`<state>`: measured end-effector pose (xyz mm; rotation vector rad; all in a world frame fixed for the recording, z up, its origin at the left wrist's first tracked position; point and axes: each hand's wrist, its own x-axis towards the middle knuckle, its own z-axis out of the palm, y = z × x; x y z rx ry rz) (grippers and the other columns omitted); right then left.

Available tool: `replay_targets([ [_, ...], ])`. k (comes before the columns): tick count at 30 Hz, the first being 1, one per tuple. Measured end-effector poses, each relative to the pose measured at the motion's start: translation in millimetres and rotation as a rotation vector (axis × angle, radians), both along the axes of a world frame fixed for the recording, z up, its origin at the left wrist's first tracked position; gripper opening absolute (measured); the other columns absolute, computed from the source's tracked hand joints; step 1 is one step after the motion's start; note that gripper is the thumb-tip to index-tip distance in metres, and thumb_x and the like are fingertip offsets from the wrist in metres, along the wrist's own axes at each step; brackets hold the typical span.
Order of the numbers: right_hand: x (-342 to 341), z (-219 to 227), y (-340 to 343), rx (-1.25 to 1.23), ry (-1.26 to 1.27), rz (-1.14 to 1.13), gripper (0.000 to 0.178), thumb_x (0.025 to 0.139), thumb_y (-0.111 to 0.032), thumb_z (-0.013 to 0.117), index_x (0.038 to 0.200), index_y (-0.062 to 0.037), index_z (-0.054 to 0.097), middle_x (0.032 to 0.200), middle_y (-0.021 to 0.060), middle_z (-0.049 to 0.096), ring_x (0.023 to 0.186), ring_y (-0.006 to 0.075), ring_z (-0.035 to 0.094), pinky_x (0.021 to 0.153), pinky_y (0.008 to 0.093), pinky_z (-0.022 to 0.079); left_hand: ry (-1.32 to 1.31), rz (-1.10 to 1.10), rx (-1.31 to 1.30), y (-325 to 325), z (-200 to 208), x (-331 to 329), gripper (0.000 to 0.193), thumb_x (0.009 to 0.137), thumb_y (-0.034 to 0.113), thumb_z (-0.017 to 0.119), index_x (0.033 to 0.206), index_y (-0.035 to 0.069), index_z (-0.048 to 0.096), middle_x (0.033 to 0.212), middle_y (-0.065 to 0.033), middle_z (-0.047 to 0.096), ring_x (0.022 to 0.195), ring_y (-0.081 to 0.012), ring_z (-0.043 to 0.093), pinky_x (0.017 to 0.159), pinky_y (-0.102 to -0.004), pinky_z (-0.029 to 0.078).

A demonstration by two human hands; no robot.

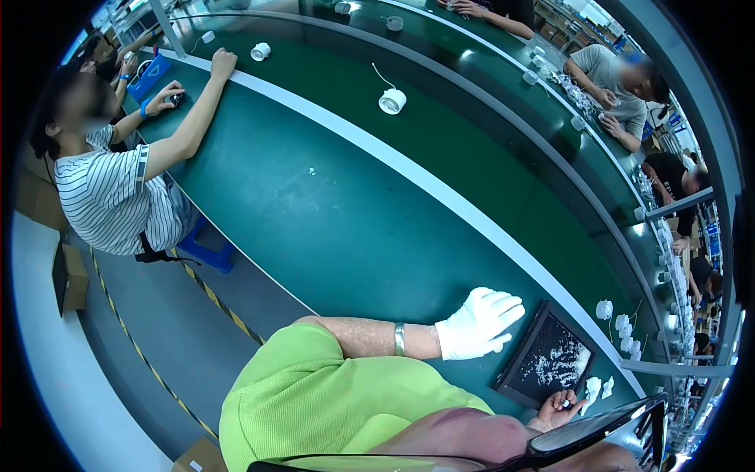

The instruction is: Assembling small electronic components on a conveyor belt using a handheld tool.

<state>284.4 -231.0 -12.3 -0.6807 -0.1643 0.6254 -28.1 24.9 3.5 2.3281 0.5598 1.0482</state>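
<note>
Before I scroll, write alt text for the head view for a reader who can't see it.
A white-gloved left hand is open over a green workbench beside a black tray of small whitish pieces, while the bare right hand pinches a small dark object by the tray. Beyond, white round parts sit on a green belt, and other people work nearby.

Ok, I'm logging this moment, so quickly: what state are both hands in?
Left hand: white-gloved, open, fingers extended, nothing visible in it.
Right hand: closed around a small dark object, too small to identify.
</note>
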Motion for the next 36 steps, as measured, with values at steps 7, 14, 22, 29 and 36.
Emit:
replay_targets([
  [7, -4.8, 3.8, 1.8, 0.010, -0.036, 0.010, 0.047, 0.097, -0.041, 0.051, 0.070, -0.0024, 0.050, 0.066, 0.0056, 0.049, 0.044, 0.0110, 0.035, 0.037, 0.0228, 0.030, -0.053, -0.035, 0.016, -0.7, 0.1, -4.6, 0.061, 0.077, 0.028, 0.066, 0.129, 0.001, 0.049, 0.136, -0.0188, 0.045, 0.128, -0.0338, 0.042, 0.105, -0.0476, 0.030],
  [14, -5.1, 2.6, 3.1, 0.004, -0.028, 0.007, 0.047, 0.096, -0.042, 0.052, 0.067, -0.0042, 0.051, 0.065, 0.0054, 0.050, 0.043, 0.0107, 0.035, 0.037, 0.0229, 0.029, 0.079, 0.000, -0.001, 4.8, 2.7, -3.3, 0.068, 0.080, 0.035, 0.064, 0.134, 0.001, 0.043, 0.138, -0.0185, 0.044, 0.133, -0.0341, 0.035, 0.110, -0.0474, 0.022],
  [22, -3.3, -2.0, -0.5, 0.055, -0.011, 0.029, 0.048, 0.096, -0.043, 0.052, 0.067, -0.0037, 0.051, 0.064, 0.0057, 0.050, 0.044, 0.0108, 0.035, 0.037, 0.0225, 0.029, 0.121, 0.123, -0.085, 13.5, -7.3, 0.4, 0.077, 0.084, 0.039, 0.062, 0.141, -0.002, 0.032, 0.144, -0.0222, 0.035, 0.137, -0.0362, 0.028, 0.112, -0.0467, 0.018],
  [29, -6.2, -0.1, -0.5, 0.077, -0.008, 0.019, 0.045, 0.096, -0.039, 0.054, 0.069, -0.0038, 0.050, 0.064, 0.0050, 0.049, 0.044, 0.0111, 0.033, 0.038, 0.0227, 0.028, 0.147, 0.224, -0.247, 28.2, -9.0, 2.0, 0.080, 0.082, 0.038, 0.065, 0.141, -0.004, 0.030, 0.143, -0.0243, 0.035, 0.136, -0.0373, 0.030, 0.109, -0.0472, 0.025],
  [36, -4.5, -1.3, 1.3, 0.093, -0.017, 0.021, 0.047, 0.097, -0.041, 0.051, 0.068, -0.0042, 0.050, 0.065, 0.0050, 0.050, 0.045, 0.0108, 0.035, 0.037, 0.0220, 0.029, 0.143, 0.213, -0.210, 28.8, -13.3, 6.9, 0.080, 0.081, 0.036, 0.066, 0.140, -0.004, 0.031, 0.142, -0.0242, 0.037, 0.134, -0.0368, 0.033, 0.107, -0.0463, 0.028],
])
